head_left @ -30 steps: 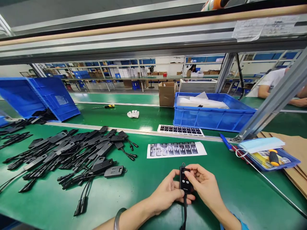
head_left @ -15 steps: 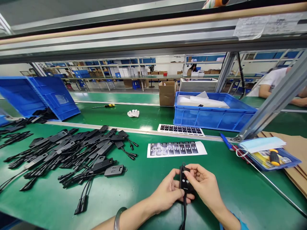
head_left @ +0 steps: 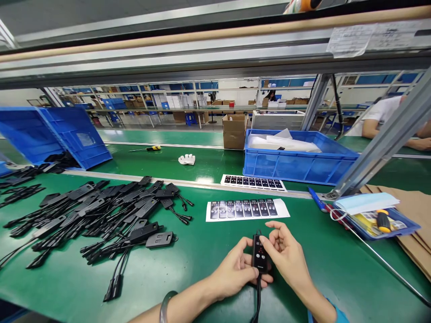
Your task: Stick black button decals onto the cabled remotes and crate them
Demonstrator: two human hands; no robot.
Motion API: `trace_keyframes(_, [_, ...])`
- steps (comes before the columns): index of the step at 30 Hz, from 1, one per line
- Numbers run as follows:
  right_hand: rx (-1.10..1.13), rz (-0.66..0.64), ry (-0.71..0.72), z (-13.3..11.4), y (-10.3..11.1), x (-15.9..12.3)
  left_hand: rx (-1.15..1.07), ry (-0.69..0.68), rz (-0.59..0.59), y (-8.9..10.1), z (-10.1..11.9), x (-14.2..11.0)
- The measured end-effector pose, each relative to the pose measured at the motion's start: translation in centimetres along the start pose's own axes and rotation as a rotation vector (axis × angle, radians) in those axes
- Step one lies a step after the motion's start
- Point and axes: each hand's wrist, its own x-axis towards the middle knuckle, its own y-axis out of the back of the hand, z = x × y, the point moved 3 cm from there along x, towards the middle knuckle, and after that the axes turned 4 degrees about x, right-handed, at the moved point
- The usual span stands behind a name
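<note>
My left hand is closed round a small black controller with two white buttons and red marks on its face. The controller lies face up, its black cable running down toward me. At its upper right edge, the thumb of my right hand touches the face, while the other fingers are loosely bent and clear of it. Just beyond my hands lies a white sheet of dark labels; a second label sheet is behind it. A large pile of black controllers with cables spreads to the left.
A blue bin with white sheets stands behind the labels, beside a cardboard box. Right of me are a tool tray, a long metal rod and cardboard. Blue crates stand far left; a metal frame post rises at right.
My right hand's fingers have lifted off the controller's side and spread up and away, leaving the thumb on its face. My left hand keeps the controller in nearly the same place.
</note>
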Motion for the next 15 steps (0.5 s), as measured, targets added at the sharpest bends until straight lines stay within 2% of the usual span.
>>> trace_keyframes(8, [0.101,-0.301,-0.079,1.3,-1.4,-0.2,-0.108,0.029,0.05,0.7,0.3,0.2])
trace_keyframes(13, [0.241,-0.451,-0.142,0.7,-2.1,-1.2,-0.109,-0.011,0.096,0.9,0.5,0.4])
trace_keyframes(15, [0.272,-0.471,-0.151,0.5,-2.0,-1.2,-0.093,-0.02,0.101,0.9,0.5,0.4])
